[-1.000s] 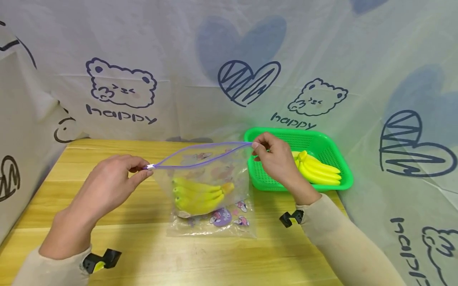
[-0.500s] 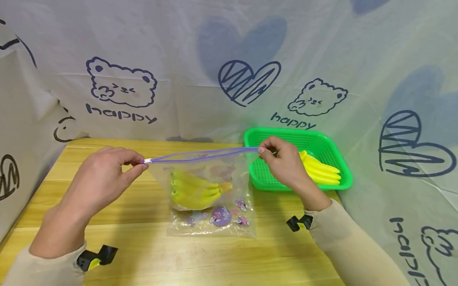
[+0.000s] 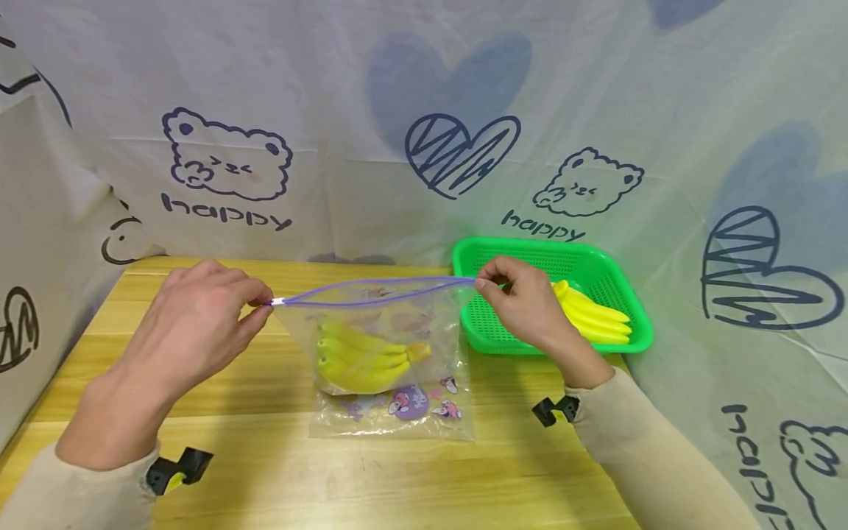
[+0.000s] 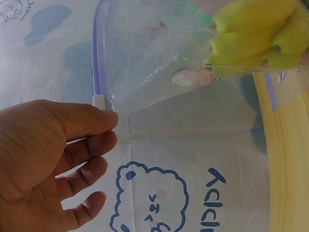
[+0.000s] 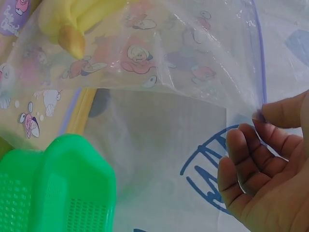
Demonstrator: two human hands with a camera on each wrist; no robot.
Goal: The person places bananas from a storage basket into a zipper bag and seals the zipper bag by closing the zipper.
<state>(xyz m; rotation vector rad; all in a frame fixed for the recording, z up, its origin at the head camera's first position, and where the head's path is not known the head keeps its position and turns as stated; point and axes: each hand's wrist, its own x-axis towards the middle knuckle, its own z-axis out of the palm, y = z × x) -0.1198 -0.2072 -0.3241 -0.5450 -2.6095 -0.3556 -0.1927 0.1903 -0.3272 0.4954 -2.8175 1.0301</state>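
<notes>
Two hands are stretching a zip bag of bananas beside a green basket

The left hand (image 3: 199,324) and the right hand (image 3: 523,305) are staying apart, each pinching one top corner of a clear zip bag (image 3: 437,327) between thumb and forefinger. The left hand is gripping the end just beside the white slider (image 3: 277,302); its other fingers are hanging loosely bent. The right hand's remaining fingers are curling free of the plastic.

Between the hands, the purple zip (image 3: 361,305) is running across, its two rails bowing apart in a narrow gap. Inside the bag, a yellow banana bunch (image 3: 364,357) is lying sideways, its brownish stem pointing toward the right hand.

A second bag (image 3: 409,403), printed with cartoons, is lying on the desk (image 3: 371,478) below. Behind the right hand, the green basket (image 3: 530,243) is holding more bananas (image 3: 596,316), which the hand is partly hiding. A white cloth (image 3: 344,88) with bears and hearts is hanging behind.

Compared with half a second earlier, the rails are spreading slightly wider; compared with one second earlier, they are sitting closer together, and the right hand is resting a little lower and farther right. The basket and the second bag are staying put.
</notes>
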